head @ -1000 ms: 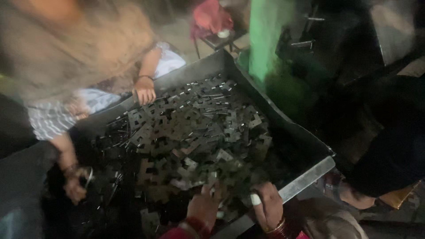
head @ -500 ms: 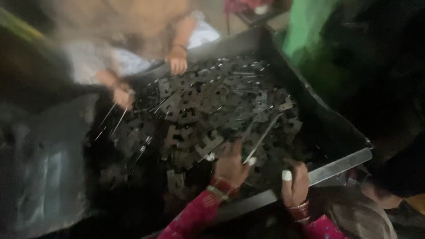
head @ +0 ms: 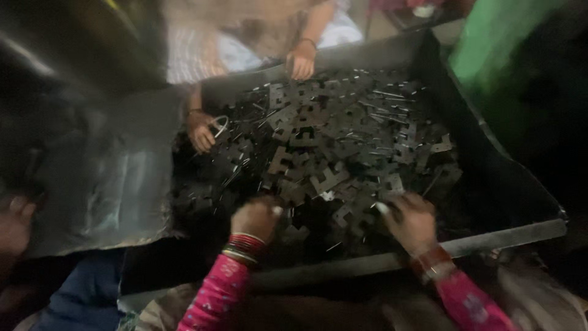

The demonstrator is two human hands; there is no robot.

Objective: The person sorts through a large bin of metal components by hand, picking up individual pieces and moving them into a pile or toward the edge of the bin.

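A big dark metal tray [head: 490, 236] holds a heap of flat, notched metal pieces [head: 343, 141] and thin rods. My left hand [head: 256, 217], in a pink sleeve with red bangles, rests on the pieces at the tray's near edge, fingers curled down into them. Further right, my right hand [head: 411, 220] also presses on the heap with fingers bent. The blur hides whether either hand grips a piece.
Across the tray a person in a striped top has one hand [head: 300, 61] on the far rim and another hand [head: 202, 130] holding a thin metal loop. A shiny metal sheet [head: 104, 190] lies left. A green post [head: 490, 37] stands at the back right.
The view has shifted right and nearer. My left hand, which held a thin rod up, is now down on the heap. My right hand moved from the rim onto the pieces.
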